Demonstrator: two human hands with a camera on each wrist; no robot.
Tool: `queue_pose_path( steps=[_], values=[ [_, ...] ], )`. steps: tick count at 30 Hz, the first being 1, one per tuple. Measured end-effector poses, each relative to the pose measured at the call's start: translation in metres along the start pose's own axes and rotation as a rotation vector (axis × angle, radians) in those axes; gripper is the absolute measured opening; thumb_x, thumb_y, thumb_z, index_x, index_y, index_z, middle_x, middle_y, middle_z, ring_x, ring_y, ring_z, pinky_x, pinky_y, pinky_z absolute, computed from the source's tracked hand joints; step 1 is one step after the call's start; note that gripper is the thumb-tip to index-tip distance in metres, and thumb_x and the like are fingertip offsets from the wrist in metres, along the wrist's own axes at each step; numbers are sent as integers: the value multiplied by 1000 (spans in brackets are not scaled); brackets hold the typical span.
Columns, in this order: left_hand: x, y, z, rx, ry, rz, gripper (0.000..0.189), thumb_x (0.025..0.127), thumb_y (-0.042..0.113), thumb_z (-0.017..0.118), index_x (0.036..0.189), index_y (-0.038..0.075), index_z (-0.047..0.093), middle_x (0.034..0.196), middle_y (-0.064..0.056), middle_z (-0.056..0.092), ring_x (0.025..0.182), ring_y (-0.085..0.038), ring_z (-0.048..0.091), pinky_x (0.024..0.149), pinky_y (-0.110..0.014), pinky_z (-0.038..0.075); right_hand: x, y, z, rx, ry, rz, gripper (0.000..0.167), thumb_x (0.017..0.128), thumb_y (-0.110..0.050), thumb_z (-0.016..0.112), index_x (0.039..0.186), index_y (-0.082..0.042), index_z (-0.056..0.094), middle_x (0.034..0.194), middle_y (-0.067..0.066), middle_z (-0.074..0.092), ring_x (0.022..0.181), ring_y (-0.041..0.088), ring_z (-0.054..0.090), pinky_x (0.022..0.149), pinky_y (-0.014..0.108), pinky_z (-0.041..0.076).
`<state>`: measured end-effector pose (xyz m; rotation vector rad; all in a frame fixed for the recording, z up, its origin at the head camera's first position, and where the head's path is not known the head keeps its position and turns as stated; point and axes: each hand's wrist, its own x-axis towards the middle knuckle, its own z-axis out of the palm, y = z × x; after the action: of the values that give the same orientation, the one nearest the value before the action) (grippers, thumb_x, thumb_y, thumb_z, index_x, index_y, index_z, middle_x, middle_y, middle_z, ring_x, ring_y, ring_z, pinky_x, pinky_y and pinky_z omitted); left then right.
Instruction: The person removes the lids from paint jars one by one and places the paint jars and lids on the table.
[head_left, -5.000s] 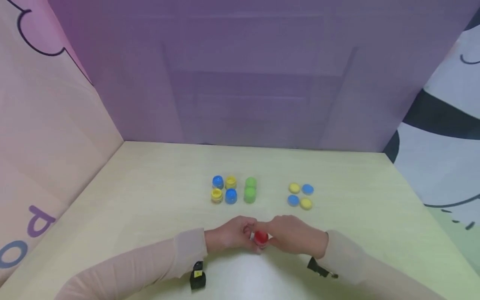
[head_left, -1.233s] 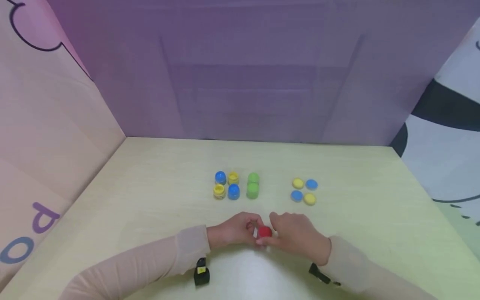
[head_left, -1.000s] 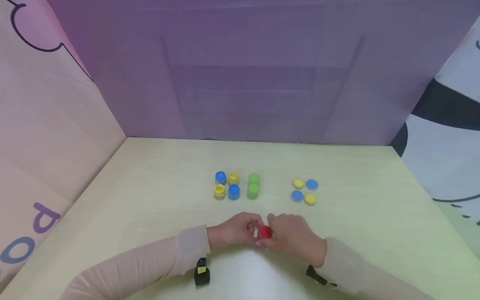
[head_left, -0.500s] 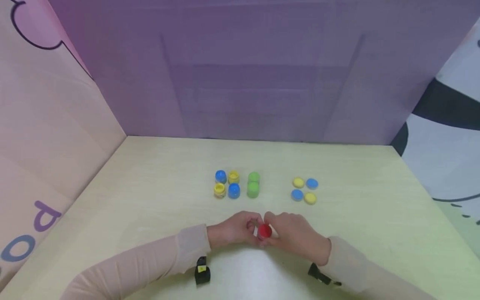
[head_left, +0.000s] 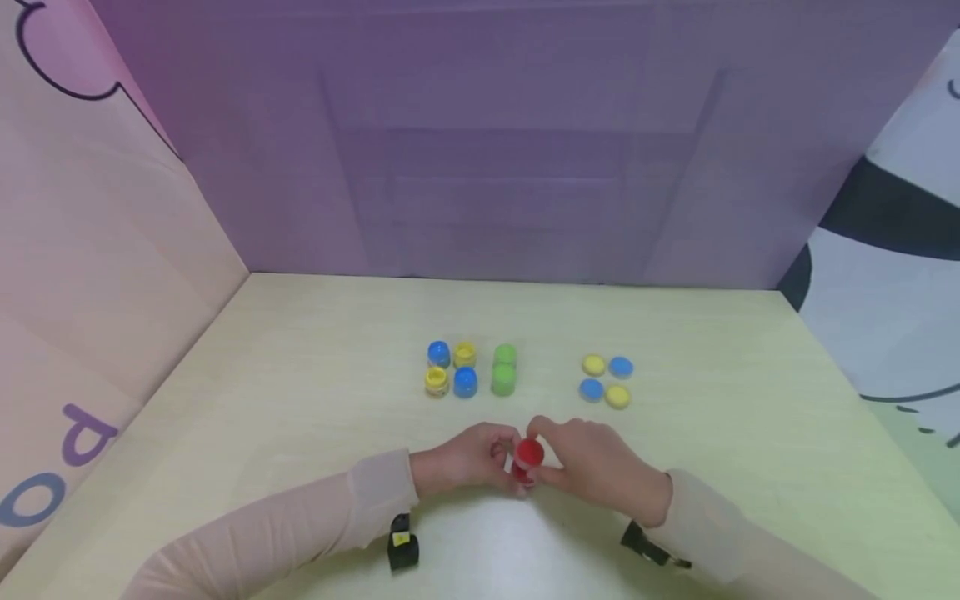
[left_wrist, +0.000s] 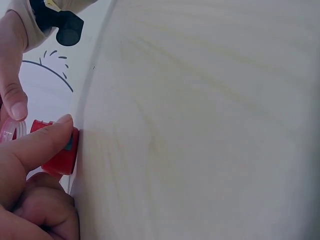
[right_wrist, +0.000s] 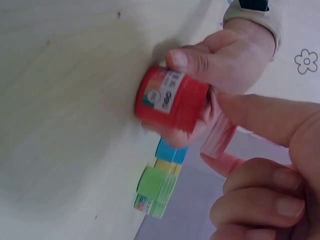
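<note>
My left hand (head_left: 467, 457) grips a small red paint jar (right_wrist: 172, 97) with a white printed label, which stands on the table. Just above the jar, my right hand (head_left: 600, 462) pinches its red screw lid (head_left: 529, 452) between thumb and finger. A gap shows between lid and jar in the right wrist view, where the lid (right_wrist: 220, 135) is tilted beside the jar's mouth. From the left wrist, the jar (left_wrist: 62, 159) is partly covered by my left finger, and the clear-edged lid (left_wrist: 12, 131) is near my right fingertip.
Beyond my hands stand two lidless yellow jars (head_left: 437, 382), two lidless blue jars (head_left: 466, 382) and two green jars (head_left: 504, 379). Two yellow lids (head_left: 618, 396) and two blue lids (head_left: 591, 389) lie to their right. A purple panel (head_left: 510, 208) closes off the table's back.
The red lid, earlier on the jar while my right fingers worked round it, is now lifted off and slightly away in my right hand. My left hand keeps holding the jar in place.
</note>
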<state>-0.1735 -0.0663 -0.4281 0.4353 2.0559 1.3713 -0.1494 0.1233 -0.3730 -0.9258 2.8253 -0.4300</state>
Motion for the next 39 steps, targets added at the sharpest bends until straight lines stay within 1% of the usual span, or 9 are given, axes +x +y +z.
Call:
queue_pose_path(
  steps=[7, 12, 15, 18, 22, 28, 32, 35, 39],
  values=[
    [1, -2, 3, 11, 33, -49, 24, 73, 12, 80, 91, 21, 66, 67, 0, 48, 66, -17, 44, 61, -26, 34, 1, 15, -8, -1, -5, 120, 35, 82, -26, 73, 109, -11, 57, 58, -8, 46, 49, 6, 40, 45, 19, 34],
    [0, 0, 2, 14, 39, -64, 26, 72, 13, 81, 92, 21, 66, 67, 1, 47, 65, -16, 43, 61, -26, 34, 0, 32, -11, 13, 9, 160, 35, 80, -24, 74, 108, -11, 58, 67, -8, 53, 56, 6, 45, 52, 19, 39],
    [-1, 1, 1, 12, 44, -73, 26, 71, 13, 81, 91, 22, 66, 67, 1, 48, 65, -16, 43, 61, -26, 34, 0, 41, -11, -1, 19, 157, 35, 80, -23, 75, 107, -10, 58, 70, -7, 56, 58, 6, 45, 54, 20, 41],
    [-2, 1, 0, 8, 49, -81, 25, 72, 14, 81, 91, 22, 66, 68, 1, 48, 65, -16, 43, 61, -27, 34, 1, 50, -10, -8, 11, 172, 34, 79, -21, 75, 107, -9, 59, 69, -6, 57, 59, 8, 46, 57, 22, 42],
    [-3, 0, -4, 19, 60, -77, 26, 72, 17, 81, 92, 22, 66, 71, 0, 49, 68, -17, 44, 63, -28, 35, 3, 58, -10, 7, -11, 215, 32, 79, -20, 75, 107, -11, 60, 74, -5, 61, 61, 9, 48, 59, 23, 43],
    [-6, -4, -16, 6, 102, -94, 28, 72, 21, 81, 94, 21, 64, 74, -2, 52, 72, -19, 46, 67, -31, 36, 2, 67, -9, -3, 3, 211, 25, 81, -20, 72, 101, -13, 59, 74, -4, 60, 61, 10, 48, 55, 23, 42],
    [-8, -6, -24, -8, 142, -115, 27, 74, 22, 80, 95, 20, 64, 79, -3, 53, 78, -20, 47, 67, -31, 37, 0, 73, -10, -3, 21, 193, 26, 81, -20, 73, 102, -11, 61, 77, -4, 62, 64, 9, 49, 57, 23, 43],
    [-8, -7, -30, -3, 184, -131, 28, 75, 22, 80, 98, 20, 63, 82, -3, 53, 81, -21, 48, 67, -31, 38, 0, 77, -11, 10, 30, 190, 26, 80, -20, 73, 102, -11, 62, 82, -3, 65, 66, 10, 51, 60, 25, 45],
    [-8, -7, -36, 0, 246, -148, 31, 74, 18, 80, 100, 18, 63, 81, -4, 53, 79, -20, 48, 67, -29, 39, 0, 81, -12, 5, 35, 183, 25, 80, -20, 74, 101, -11, 62, 86, -1, 67, 67, 10, 53, 62, 27, 46]
  ],
)
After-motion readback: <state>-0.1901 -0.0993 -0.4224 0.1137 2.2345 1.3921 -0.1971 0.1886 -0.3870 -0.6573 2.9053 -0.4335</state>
